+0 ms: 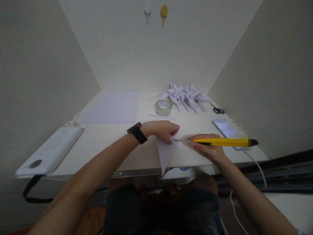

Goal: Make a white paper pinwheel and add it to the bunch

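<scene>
A folded white paper (165, 156) lies at the front of the white desk, its pointed corner reaching past the front edge. My left hand (162, 130), with a black watch on the wrist, is closed on the paper's upper part, thumb pressed against it. A yellow utility knife (220, 142) is in my right hand (207, 148), held nearly level with its handle to the right. Its blade points left and meets the paper's edge beside my left thumb. Most of my left fingers are curled under and hidden.
Behind my hands are a roll of clear tape (163, 107), a thin paper stick (161, 116) and several paper pinwheels (186, 94). Scissors (218, 110) and a phone (223, 129) lie right. White sheets (114, 106) and a white device (50, 150) are left.
</scene>
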The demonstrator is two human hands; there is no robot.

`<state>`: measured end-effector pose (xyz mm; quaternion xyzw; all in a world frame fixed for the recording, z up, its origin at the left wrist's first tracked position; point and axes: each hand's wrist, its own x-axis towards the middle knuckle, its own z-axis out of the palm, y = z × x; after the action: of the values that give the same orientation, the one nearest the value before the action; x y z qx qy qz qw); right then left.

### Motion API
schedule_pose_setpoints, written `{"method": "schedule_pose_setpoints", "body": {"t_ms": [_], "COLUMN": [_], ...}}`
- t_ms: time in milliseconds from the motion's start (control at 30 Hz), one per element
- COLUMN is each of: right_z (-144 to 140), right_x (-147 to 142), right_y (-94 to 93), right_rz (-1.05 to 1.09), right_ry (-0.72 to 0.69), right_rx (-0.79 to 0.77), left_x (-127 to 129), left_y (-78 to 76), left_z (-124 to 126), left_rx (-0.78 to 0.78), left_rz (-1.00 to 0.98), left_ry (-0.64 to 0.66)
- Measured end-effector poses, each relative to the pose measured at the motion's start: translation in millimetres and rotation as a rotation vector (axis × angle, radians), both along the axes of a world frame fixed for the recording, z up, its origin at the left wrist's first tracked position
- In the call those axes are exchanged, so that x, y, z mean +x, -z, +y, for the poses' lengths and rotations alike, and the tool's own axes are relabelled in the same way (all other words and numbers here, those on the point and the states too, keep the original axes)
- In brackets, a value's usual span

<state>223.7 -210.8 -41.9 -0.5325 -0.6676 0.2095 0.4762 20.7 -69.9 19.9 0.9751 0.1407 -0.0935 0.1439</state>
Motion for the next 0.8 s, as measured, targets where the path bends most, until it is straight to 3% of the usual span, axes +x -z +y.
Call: {"method": "schedule_pose_setpoints", "body": {"t_ms": [133, 800], "right_z": [0, 0], "right_x": [-1, -2], "right_y": [-1.3, -6.2], "right_rz": [0.005, 0.024], "right_ry": [-0.009, -0.037], "right_rx": [0.019, -0.002], "left_x": [4, 12], "left_y": [-1.4, 13.5], "left_z": [6, 22], "left_rx": [-0.1, -0.215], "left_rz": [0.018, -0.017], "left_ry": [-0.016, -0.008]}}
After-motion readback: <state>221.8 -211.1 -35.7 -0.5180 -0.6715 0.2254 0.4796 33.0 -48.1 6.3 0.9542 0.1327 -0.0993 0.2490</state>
